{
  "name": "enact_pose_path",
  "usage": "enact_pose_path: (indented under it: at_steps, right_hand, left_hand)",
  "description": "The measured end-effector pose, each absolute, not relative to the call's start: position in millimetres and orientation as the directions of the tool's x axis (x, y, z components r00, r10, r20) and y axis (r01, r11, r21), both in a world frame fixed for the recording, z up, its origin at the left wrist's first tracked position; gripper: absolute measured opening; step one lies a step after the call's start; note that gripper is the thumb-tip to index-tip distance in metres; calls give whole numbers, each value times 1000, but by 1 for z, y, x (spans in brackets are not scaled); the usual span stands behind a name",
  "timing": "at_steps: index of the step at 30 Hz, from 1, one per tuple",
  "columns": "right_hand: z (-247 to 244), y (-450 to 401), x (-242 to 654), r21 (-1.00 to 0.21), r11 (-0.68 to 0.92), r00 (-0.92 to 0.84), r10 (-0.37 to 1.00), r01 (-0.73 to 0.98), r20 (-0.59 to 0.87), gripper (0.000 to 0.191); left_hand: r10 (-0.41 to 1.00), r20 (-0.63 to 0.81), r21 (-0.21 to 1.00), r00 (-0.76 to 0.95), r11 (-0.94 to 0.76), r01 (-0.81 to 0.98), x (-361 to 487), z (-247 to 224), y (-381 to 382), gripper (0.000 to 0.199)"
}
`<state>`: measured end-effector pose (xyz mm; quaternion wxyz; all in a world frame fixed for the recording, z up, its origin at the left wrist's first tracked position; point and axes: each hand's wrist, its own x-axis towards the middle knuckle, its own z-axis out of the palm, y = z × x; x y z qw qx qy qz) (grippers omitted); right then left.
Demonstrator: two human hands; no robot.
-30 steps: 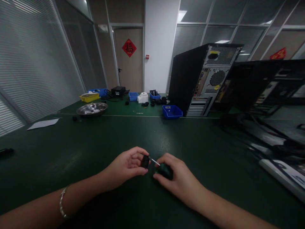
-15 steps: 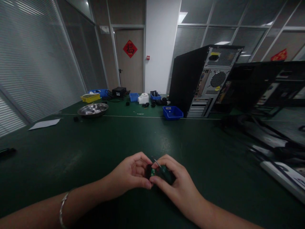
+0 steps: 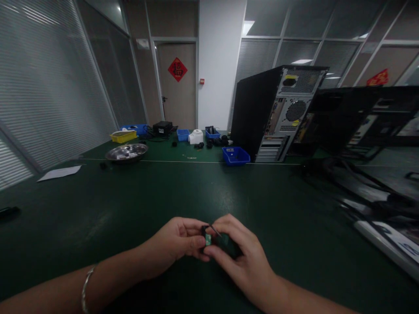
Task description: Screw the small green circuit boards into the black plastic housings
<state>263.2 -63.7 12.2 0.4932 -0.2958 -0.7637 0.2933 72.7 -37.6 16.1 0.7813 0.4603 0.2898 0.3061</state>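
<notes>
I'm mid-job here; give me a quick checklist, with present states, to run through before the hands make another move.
1. Left hand has hold of the small black part: ok.
2. Screwdriver held in the right hand: ok.
3. Green board visible between the hands: ok.
4. Screwdriver tip free of the black part: cannot tell; they are too close together in this view.
5. Small screws in or out: cannot tell, too small and dim.
6. Dark blue bin apart from both hands: ok.

Ceiling panel (image 3: pixel 248 28): bright, high beyond the hands (image 3: pixel 245 252)
Tabletop (image 3: pixel 147 187): dim; faint glare just past the hands, deep shadow beneath
Cables (image 3: pixel 354 174): right of the hands, blurred and stretched
</notes>
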Motion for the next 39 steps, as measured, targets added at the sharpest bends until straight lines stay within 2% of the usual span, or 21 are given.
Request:
enact_pose_path:
  at_steps: [4,9,15,18,21,25,28,30,34,39]
  right_hand:
    - [9,-63,264,-729,665,-345,730,161,590,20]
    - [6,-62,264,-713,678,-378,716,177,587,25]
    - [8,-59,265,-730,658,-420,725,187,546,36]
    - [11,-58,267,-743,640,-429,737,197,521,43]
    - [12,-57,270,-741,630,-410,755,234,512,36]
    - [9,-57,273,-754,611,-418,766,240,488,28]
    - [8,-57,274,-769,593,-425,776,239,466,27]
    - [9,-57,274,-773,588,-422,780,239,462,26]
    - [11,-55,274,-773,581,-398,791,253,465,24]
    - [12,-50,276,-779,564,-354,812,274,463,21]
  left_hand:
    - [710,-167,886,685,413,-212,72,17,-39,34]
    - [685,-120,912,718,362,-194,71,15,-40,33]
    - [778,-84,931,623,284,-230,73,16,-41,28]
    - [893,-41,941,448,185,-283,65,16,-28,34]
    - [985,7,958,174,44,-284,42,15,2,29]
    - [995,38,944,-90,-65,-323,-5,14,47,22]
    - [964,49,929,-261,-140,-342,-33,16,66,30]
    - [948,51,923,-314,-165,-349,-42,17,71,33]
    - [961,40,928,-273,-137,-346,-36,17,67,31]
    - [1000,-4,965,3,5,-262,-2,17,42,21]
